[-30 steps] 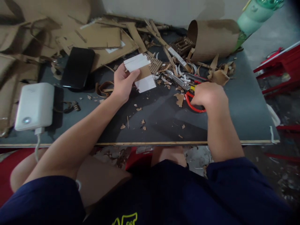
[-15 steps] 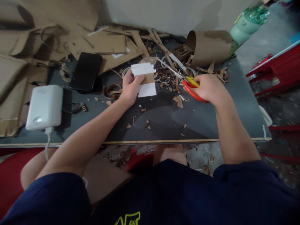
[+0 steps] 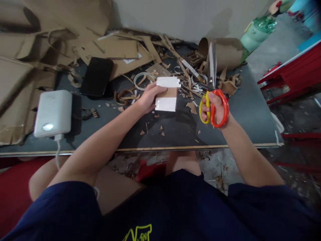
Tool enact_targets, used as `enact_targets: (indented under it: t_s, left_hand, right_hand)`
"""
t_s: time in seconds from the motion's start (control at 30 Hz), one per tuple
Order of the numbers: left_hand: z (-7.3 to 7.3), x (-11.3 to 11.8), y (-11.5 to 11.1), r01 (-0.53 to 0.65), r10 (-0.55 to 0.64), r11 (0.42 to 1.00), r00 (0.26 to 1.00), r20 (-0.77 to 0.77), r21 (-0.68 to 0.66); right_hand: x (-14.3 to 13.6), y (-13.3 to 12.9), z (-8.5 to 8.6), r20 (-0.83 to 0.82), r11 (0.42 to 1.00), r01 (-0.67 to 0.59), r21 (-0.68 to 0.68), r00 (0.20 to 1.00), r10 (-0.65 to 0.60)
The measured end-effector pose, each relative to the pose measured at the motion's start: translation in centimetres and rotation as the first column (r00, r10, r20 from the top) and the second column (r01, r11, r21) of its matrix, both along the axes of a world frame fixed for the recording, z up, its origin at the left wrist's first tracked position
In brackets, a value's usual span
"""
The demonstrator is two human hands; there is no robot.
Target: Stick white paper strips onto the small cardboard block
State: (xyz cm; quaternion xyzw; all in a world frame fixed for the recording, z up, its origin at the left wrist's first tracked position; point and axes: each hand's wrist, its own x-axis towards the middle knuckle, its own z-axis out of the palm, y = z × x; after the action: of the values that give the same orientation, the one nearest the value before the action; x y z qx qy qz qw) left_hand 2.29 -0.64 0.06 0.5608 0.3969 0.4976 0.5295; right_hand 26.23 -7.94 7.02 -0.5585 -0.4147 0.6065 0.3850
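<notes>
Between thumb and fingers, my left hand (image 3: pixel 149 97) grips a small cardboard piece (image 3: pixel 171 92) at its left edge. White strips run across its top and bottom, with a bare brown band in the middle. My right hand (image 3: pixel 213 105) is closed around a pair of scissors (image 3: pixel 212 77) with one yellow and one red handle. The blades point up and away from me, apart from the cardboard. Below and between both hands, small cardboard scraps (image 3: pixel 192 107) lie on the dark table (image 3: pixel 185 134). A roll of tape (image 3: pixel 140 80) rests behind my left hand.
At the left are a white power bank (image 3: pixel 53 113) with a cable and a black phone (image 3: pixel 97 77). Cardboard sheets (image 3: pixel 112 50) and strips pile along the back. A cardboard tube (image 3: pixel 228 50) and a green bottle (image 3: pixel 258 33) stand back right. A red stool (image 3: pixel 293 75) is beyond.
The scissors have swung from pointing left toward the cardboard to pointing up, and my right hand has turned with them. My left hand and the cardboard sit slightly farther right and lower in view.
</notes>
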Motion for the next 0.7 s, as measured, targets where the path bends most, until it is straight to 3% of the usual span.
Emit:
enact_targets:
  t_s: [0.1, 0.17, 0.27, 0.47, 0.7]
  left_hand:
    - [0.8, 0.2, -0.3, 0.017, 0.000, 0.994, 0.987, 0.158, -0.106]
    - [0.9, 0.2, -0.4, 0.022, -0.001, 0.992, 0.986, 0.166, -0.127]
    - [0.6, 0.3, -0.4, 0.045, -0.020, 0.987, 0.987, 0.158, -0.157]
    - [0.5, 0.7, -0.7, 0.087, -0.050, 0.973, 0.984, 0.171, -0.214]
    - [1.6, 1.0, -1.2, 0.048, 0.026, 0.948, 0.973, 0.228, -0.314]
  right_hand:
    - [-0.7, -1.0, -0.2, 0.035, 0.991, -0.096, -0.092, 0.994, 0.100]
    - [-0.8, -1.3, -0.3, 0.085, 0.971, -0.199, -0.131, 0.974, 0.211]
    - [-0.5, -1.5, -0.5, 0.238, 0.947, -0.314, -0.071, 0.917, 0.321]
    - [-0.1, -1.8, 0.0, 0.397, 0.904, -0.423, -0.055, 0.822, 0.408]
    - [-0.2, -2.0, 0.3, 0.431, 0.909, -0.405, -0.100, 0.806, 0.407]
